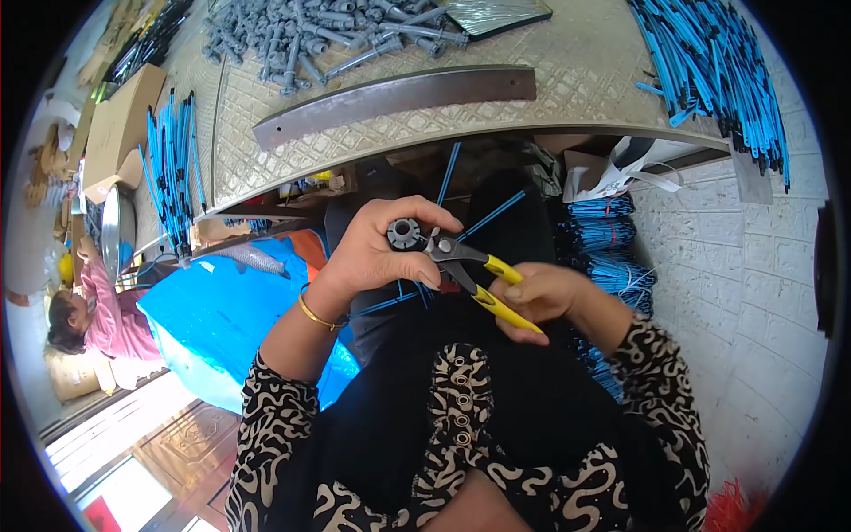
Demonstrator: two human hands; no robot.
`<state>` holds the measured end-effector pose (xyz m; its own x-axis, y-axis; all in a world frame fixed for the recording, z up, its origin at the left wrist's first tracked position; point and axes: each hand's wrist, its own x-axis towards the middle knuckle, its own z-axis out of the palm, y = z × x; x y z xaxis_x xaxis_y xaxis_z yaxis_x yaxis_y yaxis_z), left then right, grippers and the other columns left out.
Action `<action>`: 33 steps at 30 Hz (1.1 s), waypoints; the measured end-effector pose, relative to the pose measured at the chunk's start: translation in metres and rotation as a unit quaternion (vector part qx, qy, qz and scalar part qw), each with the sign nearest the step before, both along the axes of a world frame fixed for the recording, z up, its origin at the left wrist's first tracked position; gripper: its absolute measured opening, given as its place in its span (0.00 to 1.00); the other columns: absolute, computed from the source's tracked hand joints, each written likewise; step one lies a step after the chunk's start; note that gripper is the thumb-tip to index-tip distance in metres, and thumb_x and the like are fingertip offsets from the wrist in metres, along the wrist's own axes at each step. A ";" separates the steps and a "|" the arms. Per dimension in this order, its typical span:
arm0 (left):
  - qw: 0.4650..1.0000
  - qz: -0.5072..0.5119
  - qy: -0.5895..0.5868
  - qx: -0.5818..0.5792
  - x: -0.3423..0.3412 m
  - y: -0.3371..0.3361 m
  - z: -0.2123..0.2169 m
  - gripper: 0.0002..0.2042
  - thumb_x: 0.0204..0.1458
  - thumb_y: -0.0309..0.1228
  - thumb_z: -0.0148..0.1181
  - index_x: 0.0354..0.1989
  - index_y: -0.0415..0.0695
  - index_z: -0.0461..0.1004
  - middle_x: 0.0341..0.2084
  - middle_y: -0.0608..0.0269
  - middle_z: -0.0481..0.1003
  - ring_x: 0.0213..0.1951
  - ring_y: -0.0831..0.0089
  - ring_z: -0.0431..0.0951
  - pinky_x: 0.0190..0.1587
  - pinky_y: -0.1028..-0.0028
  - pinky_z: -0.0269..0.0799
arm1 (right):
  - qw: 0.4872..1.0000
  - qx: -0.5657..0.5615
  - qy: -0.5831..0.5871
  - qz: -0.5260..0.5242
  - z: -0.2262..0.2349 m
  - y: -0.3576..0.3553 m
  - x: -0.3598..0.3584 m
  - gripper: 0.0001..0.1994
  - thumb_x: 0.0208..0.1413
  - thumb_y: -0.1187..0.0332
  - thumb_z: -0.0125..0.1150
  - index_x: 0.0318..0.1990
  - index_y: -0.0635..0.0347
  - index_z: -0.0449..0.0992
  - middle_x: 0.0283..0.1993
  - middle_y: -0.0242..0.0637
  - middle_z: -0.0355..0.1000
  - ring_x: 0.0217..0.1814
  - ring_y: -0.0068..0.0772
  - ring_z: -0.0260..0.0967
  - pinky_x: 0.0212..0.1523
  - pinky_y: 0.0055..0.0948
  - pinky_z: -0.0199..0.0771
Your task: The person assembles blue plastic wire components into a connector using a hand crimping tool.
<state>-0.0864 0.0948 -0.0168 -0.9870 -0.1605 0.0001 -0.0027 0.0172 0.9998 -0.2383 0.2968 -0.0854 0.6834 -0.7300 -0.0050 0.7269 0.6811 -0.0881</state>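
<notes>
My left hand is closed around a dark grey round plastic fitting with a notched rim and a hole in its middle. In my right hand are the yellow handles of a pair of cutting pliers. Their dark metal head lies beside the fitting, against my left fingers; whether the jaws grip anything cannot be made out. Several thin blue rods stick out around my left hand, above my dark-clothed lap. How they join the fitting is hidden behind the hand.
Ahead, a worn table carries a heap of grey plastic fittings and a curved metal strip. Blue rods with black ends overhang its right side; more bundles lie below. Blue sheeting and another person are at left.
</notes>
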 end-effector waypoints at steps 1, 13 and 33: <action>1.000 0.004 -0.013 -0.006 -0.002 0.001 0.003 0.25 0.30 0.38 0.73 0.37 0.37 0.74 0.28 0.65 0.73 0.31 0.78 0.72 0.36 0.80 0.66 | 0.993 -0.026 0.112 -0.005 0.010 -0.002 -0.014 0.15 0.57 0.61 0.50 0.35 0.68 0.65 0.24 0.49 0.70 0.25 0.38 0.72 0.24 0.30 0.76; 0.998 0.021 -0.066 -0.011 -0.004 0.012 0.017 0.18 0.34 0.32 0.69 0.34 0.38 0.75 0.28 0.64 0.74 0.30 0.78 0.72 0.36 0.79 0.67 | 0.856 -0.034 0.505 0.104 0.104 -0.023 -0.058 0.15 0.57 0.59 0.51 0.36 0.66 0.68 0.36 0.45 0.73 0.36 0.33 0.74 0.34 0.27 0.77; 0.979 0.195 0.046 -0.026 -0.001 0.002 0.001 0.32 0.43 0.39 0.65 0.54 0.37 0.61 0.20 0.65 0.71 0.25 0.80 0.71 0.31 0.81 0.66 | 0.186 -0.360 0.914 -0.030 0.117 -0.041 -0.021 0.13 0.54 0.62 0.55 0.40 0.62 0.69 0.34 0.43 0.67 0.35 0.44 0.68 0.33 0.35 0.68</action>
